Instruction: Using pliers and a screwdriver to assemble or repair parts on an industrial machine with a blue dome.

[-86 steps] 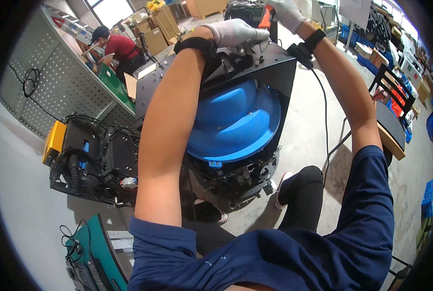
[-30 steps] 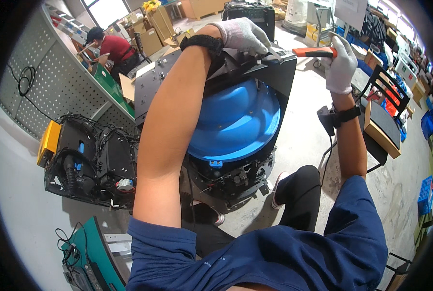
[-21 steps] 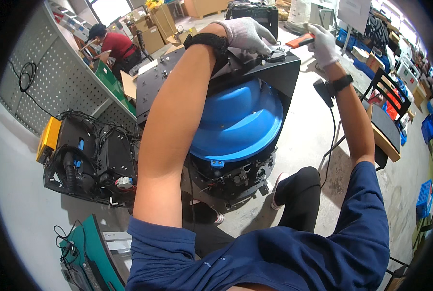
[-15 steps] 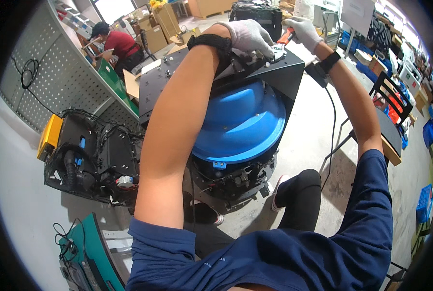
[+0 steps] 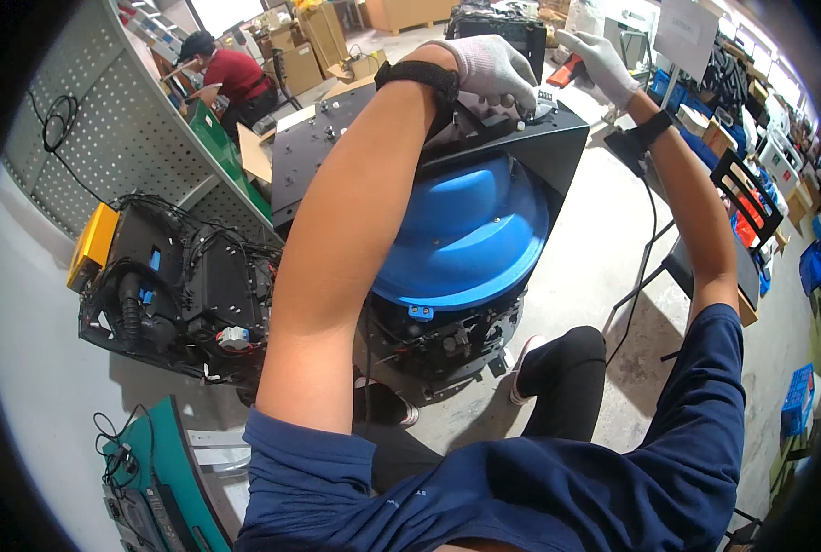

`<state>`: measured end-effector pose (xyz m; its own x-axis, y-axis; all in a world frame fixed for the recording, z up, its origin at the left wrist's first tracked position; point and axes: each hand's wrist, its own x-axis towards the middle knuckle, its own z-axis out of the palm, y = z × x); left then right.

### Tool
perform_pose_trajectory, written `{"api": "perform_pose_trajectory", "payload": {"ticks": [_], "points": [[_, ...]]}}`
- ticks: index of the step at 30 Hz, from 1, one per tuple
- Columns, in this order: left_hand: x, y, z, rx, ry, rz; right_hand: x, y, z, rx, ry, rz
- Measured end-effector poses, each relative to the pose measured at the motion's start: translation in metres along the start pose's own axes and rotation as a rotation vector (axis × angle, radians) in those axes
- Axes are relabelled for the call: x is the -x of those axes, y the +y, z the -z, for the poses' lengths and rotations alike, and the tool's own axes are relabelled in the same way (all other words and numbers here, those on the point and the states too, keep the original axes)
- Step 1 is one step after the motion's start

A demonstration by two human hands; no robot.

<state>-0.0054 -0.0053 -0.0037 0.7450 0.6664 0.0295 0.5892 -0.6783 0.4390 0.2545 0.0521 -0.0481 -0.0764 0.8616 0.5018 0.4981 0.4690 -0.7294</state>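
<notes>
Atop the black panel point(image 5: 305, 175), near its far right corner, the white-gloved left hand point(image 5: 495, 74) has its fingers curled downward; what lies beneath them is hidden, so I cannot tell whether they grip anything. Just to its right, the gloved right hand point(image 5: 606, 72) is at the orange-red handle of a tool point(image 5: 565, 72), its fingers stretched out; they seem to be against the handle, though whether they close on it is unclear. The tool slants toward the panel's corner, beside the left hand. Below the panel sits a stepped blue dome point(image 5: 470, 235).
</notes>
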Motion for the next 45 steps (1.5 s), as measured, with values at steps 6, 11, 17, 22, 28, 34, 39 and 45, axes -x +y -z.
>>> {"api": "perform_pose_trajectory", "payload": {"ticks": [6,11,17,22,28,34,39,45], "points": [[-0.005,-0.002,0.000,-0.146,0.016,-0.046,0.019,-0.035,0.044,0.483,-0.283,0.535],[-0.007,-0.006,-0.003,-0.149,0.025,-0.070,0.024,-0.057,0.040,0.853,-0.452,0.238],[-0.005,-0.008,-0.002,-0.032,-0.018,-0.034,0.031,-0.075,0.024,0.868,-0.455,0.211],[-0.006,-0.007,-0.002,-0.051,-0.004,-0.044,0.034,-0.078,0.014,0.924,-0.470,0.179],[-0.004,-0.006,-0.004,-0.039,0.038,-0.088,0.033,-0.073,0.013,0.980,-0.473,0.162],[-0.004,-0.006,-0.002,-0.062,0.027,-0.100,0.039,-0.073,0.013,1.011,-0.456,0.204],[-0.004,-0.005,-0.002,-0.047,0.009,-0.097,0.043,-0.072,0.013,0.997,-0.484,0.155],[-0.002,-0.002,-0.002,-0.042,-0.008,-0.085,0.050,-0.073,0.014,1.022,-0.463,0.101]]}}
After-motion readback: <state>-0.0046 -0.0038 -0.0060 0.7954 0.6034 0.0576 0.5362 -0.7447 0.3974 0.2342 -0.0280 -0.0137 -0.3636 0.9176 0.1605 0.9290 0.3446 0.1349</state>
